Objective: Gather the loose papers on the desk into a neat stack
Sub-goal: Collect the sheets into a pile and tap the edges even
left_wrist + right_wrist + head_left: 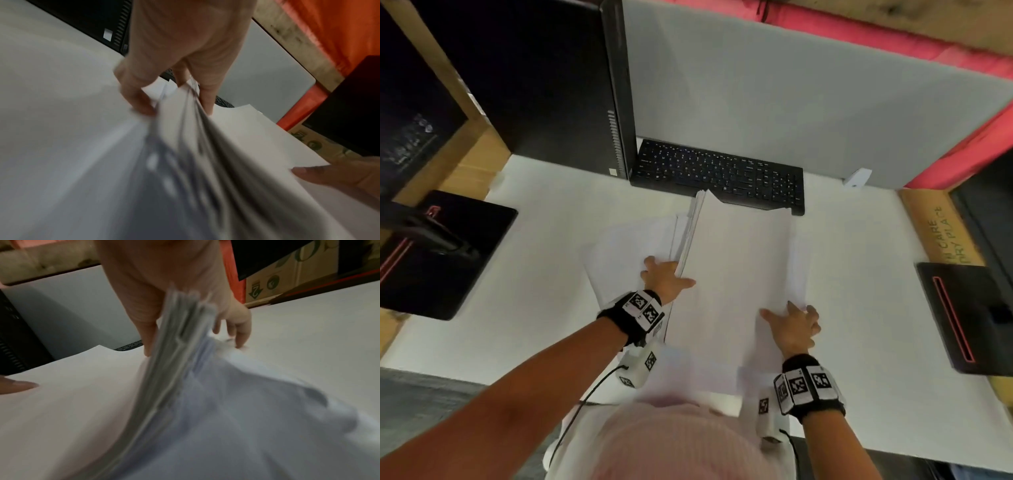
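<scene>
**Paper stack held at both side edges, mid-desk**

The stack of papers (736, 274) is lying on the white desk (876, 308), its far end overlapping the front edge of the black keyboard (722, 171). The left hand (666, 279) is gripping the stack's left edge, thumb on top, fingers (141, 104) curling underneath. The right hand (794, 327) is gripping the right edge the same way, thumb (150, 337) on top. A few loose sheets (626, 253) are lying beneath, fanned out to the left. The wrist views are motion-blurred.
</scene>
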Tool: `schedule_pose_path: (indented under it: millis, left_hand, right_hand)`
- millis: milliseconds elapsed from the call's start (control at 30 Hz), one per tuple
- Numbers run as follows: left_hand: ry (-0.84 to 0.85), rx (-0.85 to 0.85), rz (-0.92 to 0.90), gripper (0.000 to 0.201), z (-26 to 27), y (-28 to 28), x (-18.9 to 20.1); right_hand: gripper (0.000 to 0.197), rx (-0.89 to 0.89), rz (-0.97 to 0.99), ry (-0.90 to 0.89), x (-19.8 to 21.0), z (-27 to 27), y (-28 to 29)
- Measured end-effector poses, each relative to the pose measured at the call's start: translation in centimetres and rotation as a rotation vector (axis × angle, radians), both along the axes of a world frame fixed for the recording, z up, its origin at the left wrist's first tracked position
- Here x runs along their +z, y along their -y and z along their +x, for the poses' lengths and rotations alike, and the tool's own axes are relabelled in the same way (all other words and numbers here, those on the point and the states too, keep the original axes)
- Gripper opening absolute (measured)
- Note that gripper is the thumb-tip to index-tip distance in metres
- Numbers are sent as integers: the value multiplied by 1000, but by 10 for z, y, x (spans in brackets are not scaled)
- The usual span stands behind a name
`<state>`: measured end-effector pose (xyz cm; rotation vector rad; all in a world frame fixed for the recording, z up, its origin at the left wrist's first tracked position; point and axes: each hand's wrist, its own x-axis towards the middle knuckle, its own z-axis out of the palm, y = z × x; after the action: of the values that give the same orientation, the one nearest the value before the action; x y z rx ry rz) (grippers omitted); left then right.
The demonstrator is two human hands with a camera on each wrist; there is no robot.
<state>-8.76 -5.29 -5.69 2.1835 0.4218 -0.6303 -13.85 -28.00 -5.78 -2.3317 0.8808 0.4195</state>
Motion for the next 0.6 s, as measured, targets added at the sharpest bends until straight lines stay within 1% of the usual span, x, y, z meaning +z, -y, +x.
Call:
schedule_pose_path:
  millis: [33,100,167,233,267,300,333,367,400,433,467,500,567,600]
  left_hand:
    - [18,18,-77,58,1,0,2]
    - [36,54,-202,65,3,-1,2]
    - [78,55,-265,71,4,1,4]
    - [92,58,-319,89,1,8,8]
    - [91,77,-342,97,1,12,9]
    - [92,99,-353,100,2,16,11]
    - [99,113,-364,98,3,19,11]
    - [127,108,-368,92,3,21,12]
    - [172,96,-369,81,3,21,12]
    - [226,83,-363,70,2,19,12]
    - [286,81,-362,60,0,16,13]
    - [335,88,-371,54,-3,11,16]
    - [399,148,-434,47,-9,-4,21]
    - [410,199,-484,46,-12,-14,22]
  right_hand:
    - [64,-13,34,6,0,3,1]
    - [56,-12,120,72,0,11,4]
    - [50,1,185,130,1,18,6]
    - [56,8,225,165,3,22,7]
    - [64,-2,253,192,4,23,7]
    - [74,-23,288,219,5,23,7]
    - [85,-55,318,238,6,24,7]
    - [94,-93,343,246,8,24,8]
    - [99,-135,360,245,10,26,8]
    - [100,-176,375,243,11,27,9]
    - [96,-198,382,243,10,30,11]
    - [86,-194,388,245,8,33,12]
    - [62,-148,424,260,8,38,8]
    - [55,-130,463,283,11,42,4]
